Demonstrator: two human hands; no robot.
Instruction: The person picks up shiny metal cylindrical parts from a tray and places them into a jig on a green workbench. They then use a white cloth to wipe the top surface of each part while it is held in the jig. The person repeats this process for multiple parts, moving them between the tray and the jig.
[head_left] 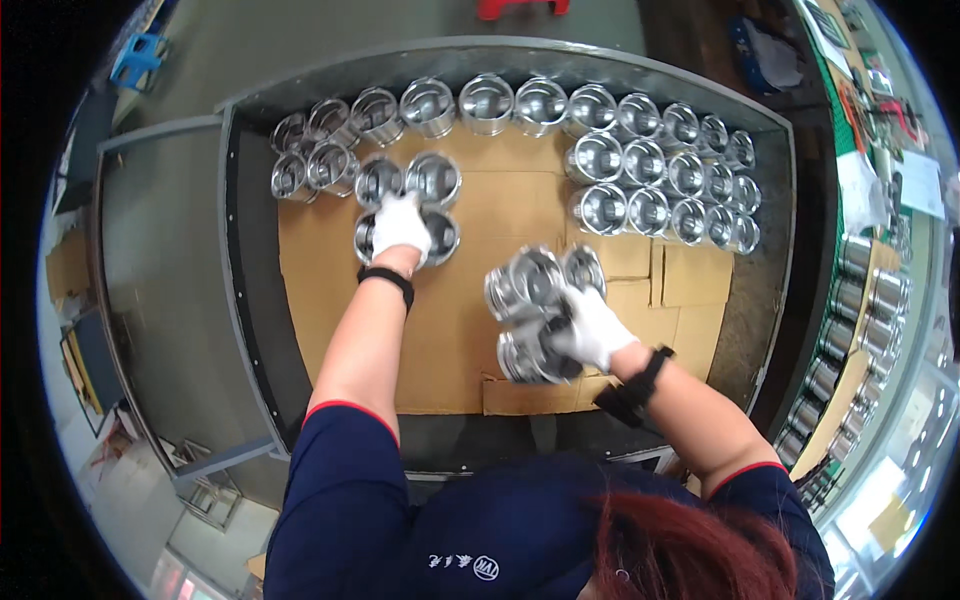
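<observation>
My left hand [402, 230], in a white glove, is closed in the middle of a small cluster of shiny, cup-like metal cylinders [434, 178]. Its fingertips are hidden between them. The cluster stands at the left of a cardboard-lined bin, close to the back-left rows. My right hand [594, 332], gloved too, grips another cluster of metal cylinders [536, 278] by their inner edges. These are tilted, slightly blurred, and over the front middle of the cardboard [500, 215]. Whether they touch the cardboard I cannot tell.
Metal cylinders [487, 104] line the bin's back wall, with more rows [604, 208] at the back right. The bin's dark rim [232, 250] surrounds the work area. On the right, a bench holds further cylinders [888, 292]. A blue stool [138, 60] stands far left.
</observation>
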